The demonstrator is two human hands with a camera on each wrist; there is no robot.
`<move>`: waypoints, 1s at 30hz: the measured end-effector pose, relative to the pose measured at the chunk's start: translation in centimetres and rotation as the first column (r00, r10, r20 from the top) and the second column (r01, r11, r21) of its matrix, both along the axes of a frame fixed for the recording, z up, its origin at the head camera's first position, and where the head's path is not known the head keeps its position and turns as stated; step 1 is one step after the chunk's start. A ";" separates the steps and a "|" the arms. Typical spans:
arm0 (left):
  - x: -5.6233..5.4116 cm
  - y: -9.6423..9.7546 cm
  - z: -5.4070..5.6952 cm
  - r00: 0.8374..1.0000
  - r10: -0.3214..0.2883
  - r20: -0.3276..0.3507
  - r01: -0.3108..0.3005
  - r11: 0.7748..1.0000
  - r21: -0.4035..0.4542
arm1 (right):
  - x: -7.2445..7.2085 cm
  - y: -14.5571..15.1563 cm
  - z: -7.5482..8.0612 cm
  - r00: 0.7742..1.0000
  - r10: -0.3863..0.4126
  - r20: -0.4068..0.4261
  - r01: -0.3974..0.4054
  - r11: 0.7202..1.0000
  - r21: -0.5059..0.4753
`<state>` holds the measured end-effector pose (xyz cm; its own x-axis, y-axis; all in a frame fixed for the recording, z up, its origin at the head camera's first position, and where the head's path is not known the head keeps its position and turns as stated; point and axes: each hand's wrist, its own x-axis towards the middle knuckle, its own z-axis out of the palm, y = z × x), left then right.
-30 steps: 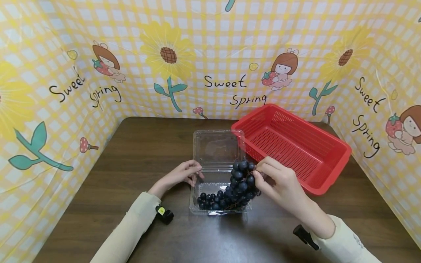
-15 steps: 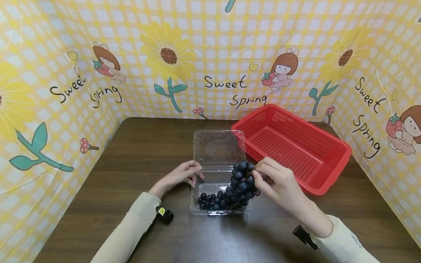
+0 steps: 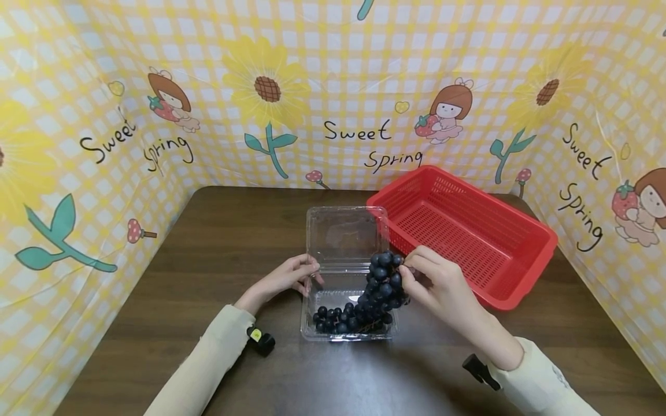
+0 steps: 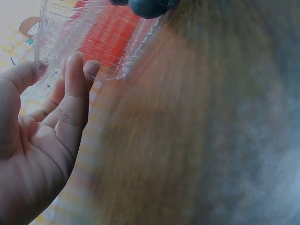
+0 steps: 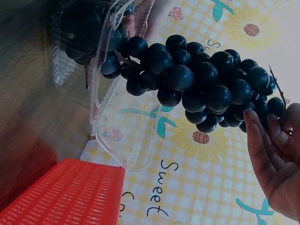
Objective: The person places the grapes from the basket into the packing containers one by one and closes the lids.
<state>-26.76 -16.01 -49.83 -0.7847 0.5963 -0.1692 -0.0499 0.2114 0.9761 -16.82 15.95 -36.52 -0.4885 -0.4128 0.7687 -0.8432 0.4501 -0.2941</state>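
My right hand [image 3: 442, 283] pinches the stem at the top of a bunch of dark grapes [image 3: 384, 283]. The bunch's upper part is raised above the right side of an open clear plastic clamshell box [image 3: 346, 231], and its lower part lies inside. In the right wrist view the grapes [image 5: 206, 84] slant out over the box rim, with a thin bare stem [image 5: 277, 83] near the fingertips. At the box's left side, my left hand [image 3: 291, 274] grips the edge near the hinge. The left wrist view has thumb and fingers on either side of the clear wall [image 4: 101, 42].
A red perforated plastic basket [image 3: 499, 277] stands at the back right, close to the box lid and beyond my right hand. All rests on a dark wooden table [image 3: 234, 225]. A yellow checked cloth [image 3: 348, 75] rises around its back and sides.
The raised end of the grape bunch has shifted very slightly up and left with my right hand. My left hand and the box stay in place.
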 end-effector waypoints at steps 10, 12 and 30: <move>0.0 0.0 0.0 1.000 -0.001 -0.002 0.001 1.000 -0.004 | -0.4 0.1 -0.3 0.999 -0.030 0.022 0.029 0.999 0.021; 0.0 0.0 0.0 1.000 -0.002 -0.002 0.002 1.000 -0.002 | -0.4 0.2 -0.3 0.999 -0.042 0.025 0.042 0.999 0.028; 0.1 0.0 0.1 1.000 0.003 0.003 -0.003 1.000 -0.002 | -1.3 0.5 -0.4 0.994 -0.105 0.032 0.103 0.993 0.062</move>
